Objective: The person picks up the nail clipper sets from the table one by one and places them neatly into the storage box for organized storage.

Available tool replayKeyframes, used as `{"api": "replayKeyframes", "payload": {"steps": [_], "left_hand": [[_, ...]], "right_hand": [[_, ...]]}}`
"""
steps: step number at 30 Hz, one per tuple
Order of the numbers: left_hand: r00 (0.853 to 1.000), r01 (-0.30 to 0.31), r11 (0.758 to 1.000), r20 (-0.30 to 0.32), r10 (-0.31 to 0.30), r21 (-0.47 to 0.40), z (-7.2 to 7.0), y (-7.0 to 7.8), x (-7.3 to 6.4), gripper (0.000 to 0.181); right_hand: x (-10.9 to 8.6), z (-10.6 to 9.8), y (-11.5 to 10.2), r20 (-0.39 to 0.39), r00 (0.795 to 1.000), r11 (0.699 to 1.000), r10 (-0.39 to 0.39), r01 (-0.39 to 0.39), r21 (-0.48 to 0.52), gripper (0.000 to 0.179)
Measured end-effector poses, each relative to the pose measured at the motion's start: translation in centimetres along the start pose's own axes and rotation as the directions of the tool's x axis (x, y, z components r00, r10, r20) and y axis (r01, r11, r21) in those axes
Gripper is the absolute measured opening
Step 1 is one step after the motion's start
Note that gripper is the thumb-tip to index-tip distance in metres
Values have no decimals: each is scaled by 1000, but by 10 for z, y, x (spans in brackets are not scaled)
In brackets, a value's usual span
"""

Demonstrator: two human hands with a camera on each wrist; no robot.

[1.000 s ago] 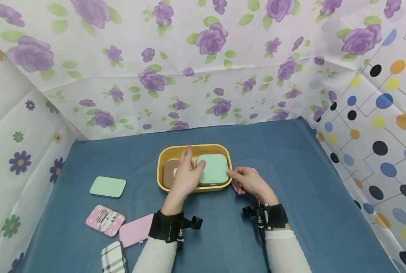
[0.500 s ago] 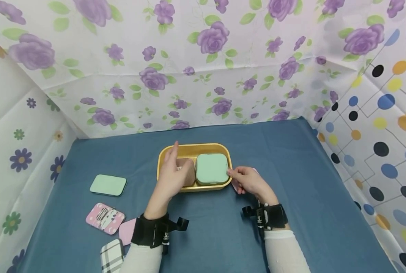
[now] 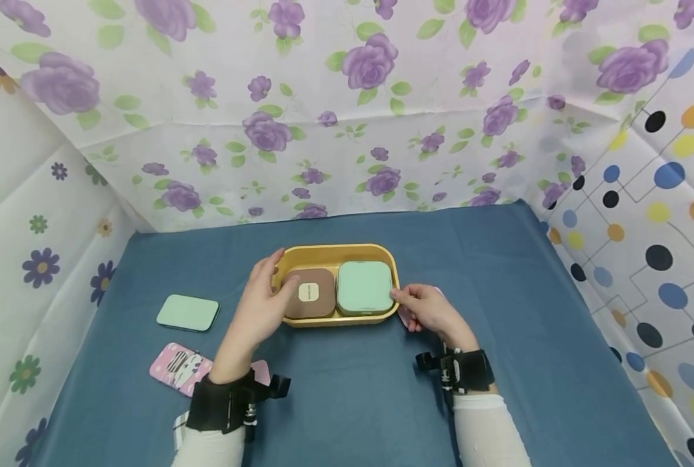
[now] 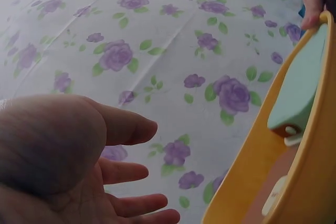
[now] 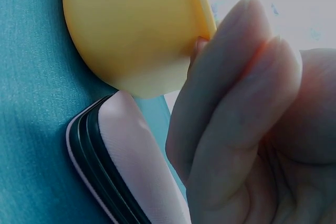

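Note:
A yellow oblong tray (image 3: 318,255) stands on the blue cloth, holding a brown square case (image 3: 325,285) with a pale label on the left and a mint-green square case (image 3: 364,287) on the right. My left hand (image 3: 257,308) is at the tray's left end with fingers spread and nothing in them; the left wrist view shows it apart from the wall. At the opposite end, my right hand (image 3: 433,310) pinches the tray's rim between thumb and fingers. Below that hand lies a pale pink case (image 5: 139,156) with a dark zipped edge, partly hidden in the head view.
Left of the tray lie a mint-green oblong case (image 3: 188,312) and a pink cartoon case (image 3: 179,366). A plain pink case (image 3: 262,371) and a plaid case (image 3: 179,429) are mostly covered by the left arm. Flowered sheets (image 3: 300,149) hang behind.
My left hand has moved left, from over the brown case to the tray's left end, uncovering the brown case. The right hand stays at the rim.

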State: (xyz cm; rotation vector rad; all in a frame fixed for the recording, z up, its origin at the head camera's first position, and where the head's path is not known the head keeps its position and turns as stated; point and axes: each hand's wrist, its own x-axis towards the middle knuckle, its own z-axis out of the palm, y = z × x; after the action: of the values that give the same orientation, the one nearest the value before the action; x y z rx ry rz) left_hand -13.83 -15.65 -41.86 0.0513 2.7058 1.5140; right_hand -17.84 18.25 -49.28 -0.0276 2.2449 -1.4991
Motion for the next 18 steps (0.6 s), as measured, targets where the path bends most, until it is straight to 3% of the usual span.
{"api": "replayKeyframes", "payload": {"steps": [9,18], "left_hand": [[999,-36,991,32,33,126,-21,-16,-8,63],[991,-107,958,107,81,265,-37,-36,-23,57]], "right_hand": [[1,1,2,9,1000,1000,-17,17,3,57],[0,0,0,6,1000,1000,19,-19,-19,58]]}}
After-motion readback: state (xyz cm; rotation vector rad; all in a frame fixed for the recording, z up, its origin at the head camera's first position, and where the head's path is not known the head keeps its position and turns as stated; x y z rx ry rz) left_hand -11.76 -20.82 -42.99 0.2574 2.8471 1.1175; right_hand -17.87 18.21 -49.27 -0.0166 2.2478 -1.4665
